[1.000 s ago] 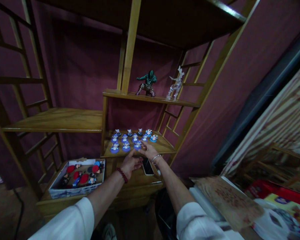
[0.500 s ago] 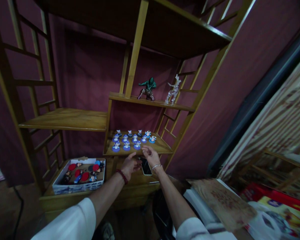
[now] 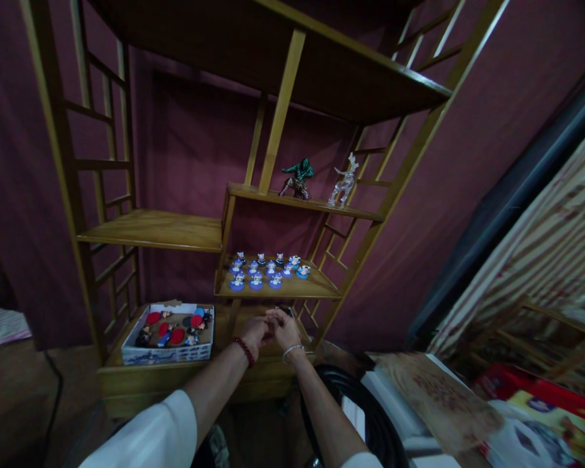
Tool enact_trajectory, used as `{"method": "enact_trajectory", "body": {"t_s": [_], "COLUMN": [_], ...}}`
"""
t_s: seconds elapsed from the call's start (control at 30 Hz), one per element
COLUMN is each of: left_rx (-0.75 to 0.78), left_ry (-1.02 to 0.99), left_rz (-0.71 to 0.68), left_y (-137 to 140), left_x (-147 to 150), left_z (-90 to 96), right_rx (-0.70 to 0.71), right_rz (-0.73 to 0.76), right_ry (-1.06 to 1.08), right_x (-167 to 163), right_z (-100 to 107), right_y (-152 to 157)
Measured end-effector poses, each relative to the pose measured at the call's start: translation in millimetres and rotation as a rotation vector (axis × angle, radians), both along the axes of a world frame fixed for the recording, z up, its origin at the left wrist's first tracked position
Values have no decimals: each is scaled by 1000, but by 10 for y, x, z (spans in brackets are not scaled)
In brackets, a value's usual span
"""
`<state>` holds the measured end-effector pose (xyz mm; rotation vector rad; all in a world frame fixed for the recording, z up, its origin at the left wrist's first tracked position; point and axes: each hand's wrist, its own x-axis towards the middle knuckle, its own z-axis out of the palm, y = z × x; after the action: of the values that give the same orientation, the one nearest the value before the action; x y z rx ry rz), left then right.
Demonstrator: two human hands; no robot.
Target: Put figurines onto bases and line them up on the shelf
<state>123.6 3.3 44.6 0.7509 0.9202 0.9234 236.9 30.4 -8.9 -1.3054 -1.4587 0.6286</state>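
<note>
My left hand (image 3: 256,330), with a dark red bead bracelet, and my right hand (image 3: 285,330), with a pale bracelet, meet in front of the low shelf. Their fingers are bent and bunched against each other; anything between them is hidden. Just behind the right hand, a dark phone (image 3: 286,311) shows only in part on the cabinet's bottom board. Above the hands, several small figurines stand in rows on the low shelf (image 3: 322,285). The front ones, such as the purple-based figurine (image 3: 275,281), have round bases; a blue-based figurine (image 3: 303,272) stands at the right.
An open box (image 3: 168,354) of loose figurines with red and blue bases sits lower left. A green crouching figure (image 3: 298,179) and a clear figure (image 3: 344,182) stand on the shelf above. Black coiled hose (image 3: 385,416) and flat cardboard (image 3: 433,390) lie lower right.
My hands have come together; the right has drawn back from beside the front figurines and now covers most of the phone. The view has shifted, so the shelves appear further right.
</note>
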Motion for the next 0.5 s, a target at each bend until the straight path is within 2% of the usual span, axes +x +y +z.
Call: {"method": "enact_trajectory", "body": {"t_s": [0.17,0.33,0.5], "left_rx": [-51,-142,-245], "left_ry": [27,75,176], "left_rz": [76,156,243], "left_y": [15,115,189], "left_x": [-162,-404,-658], "left_z": [-295,-626,-856], "right_rx": [-64,-126,-194], "right_rz": [-9,56,92], "right_ry": [-99,-167,-244], "right_x": [-265,-589,-871], "right_z": [-223,-420,-610], "right_y": [-46,-59,-15]}}
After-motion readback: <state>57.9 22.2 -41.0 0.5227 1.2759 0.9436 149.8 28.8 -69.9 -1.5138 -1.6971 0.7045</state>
